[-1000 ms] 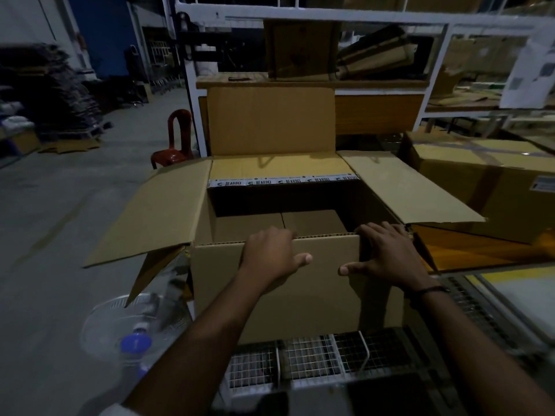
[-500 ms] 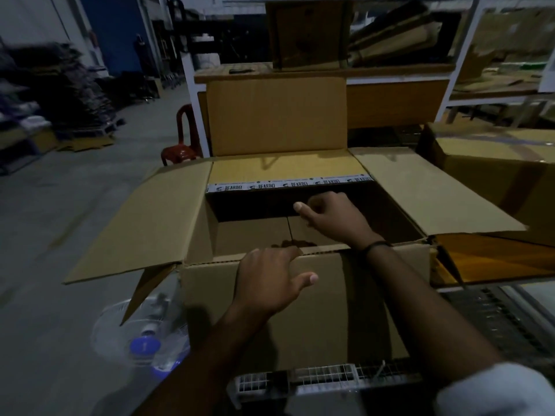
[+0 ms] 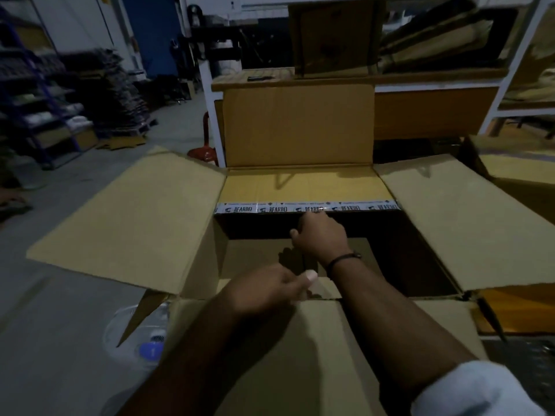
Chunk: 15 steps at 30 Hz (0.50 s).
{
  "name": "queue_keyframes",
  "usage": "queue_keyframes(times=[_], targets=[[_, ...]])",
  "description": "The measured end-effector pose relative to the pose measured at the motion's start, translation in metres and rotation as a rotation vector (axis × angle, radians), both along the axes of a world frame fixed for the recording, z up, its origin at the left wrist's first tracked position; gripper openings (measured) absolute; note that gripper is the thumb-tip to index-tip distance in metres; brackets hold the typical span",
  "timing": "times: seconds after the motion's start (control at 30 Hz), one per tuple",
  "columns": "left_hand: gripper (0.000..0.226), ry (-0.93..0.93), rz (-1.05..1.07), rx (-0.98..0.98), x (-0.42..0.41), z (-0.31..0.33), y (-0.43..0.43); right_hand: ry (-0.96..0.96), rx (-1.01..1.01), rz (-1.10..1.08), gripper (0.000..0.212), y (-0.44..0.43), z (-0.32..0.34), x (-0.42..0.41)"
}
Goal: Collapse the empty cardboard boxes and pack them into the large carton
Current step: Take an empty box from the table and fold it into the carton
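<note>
Reach has changed: our left hand (image 3: 270,288) keeps its grip clamped on the open cardboard box's (image 3: 315,340) near rim. Our right hand (image 3: 319,235) has crossed inside to the taped far flap (image 3: 303,187), grip unclear. Flattening seems imminent.

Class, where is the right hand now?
Head view: the right hand reaches over the carton's middle, up against the taped far flap, beyond the left hand.

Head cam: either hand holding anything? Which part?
Right hand grips the carton's far flap at its taped edge. Left hand rests on the near rim; whether it grips cannot be told.
</note>
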<state>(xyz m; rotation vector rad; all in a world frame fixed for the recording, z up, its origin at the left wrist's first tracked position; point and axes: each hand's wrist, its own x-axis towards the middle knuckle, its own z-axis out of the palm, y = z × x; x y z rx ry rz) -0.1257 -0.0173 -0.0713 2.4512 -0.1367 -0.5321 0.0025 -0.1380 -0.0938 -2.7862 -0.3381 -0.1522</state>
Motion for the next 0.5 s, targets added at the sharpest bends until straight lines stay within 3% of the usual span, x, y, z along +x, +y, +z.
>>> queue_keyframes(times=[0.07,0.17,0.27,0.37,0.5], targets=[[0.059,0.010,-0.047,0.181,0.033,0.004,-0.001,0.080,-0.015,-0.036,0.022,-0.004,0.000,0.003],[0.042,-0.032,-0.096,0.410,0.082,0.003,-0.009,0.180,-0.030,-0.056,0.022,-0.011,0.002,0.010],[0.055,-0.137,0.010,0.497,0.122,0.001,-0.007,0.210,-0.052,-0.061,0.047,-0.019,0.007,0.022],[0.067,-0.262,0.090,0.541,0.150,0.018,-0.004,0.145,-0.082,-0.054,0.066,-0.031,0.023,0.038],[0.069,-0.477,0.190,0.484,0.182,0.051,0.000,-0.076,-0.098,-0.040,0.069,-0.054,0.053,0.072]])
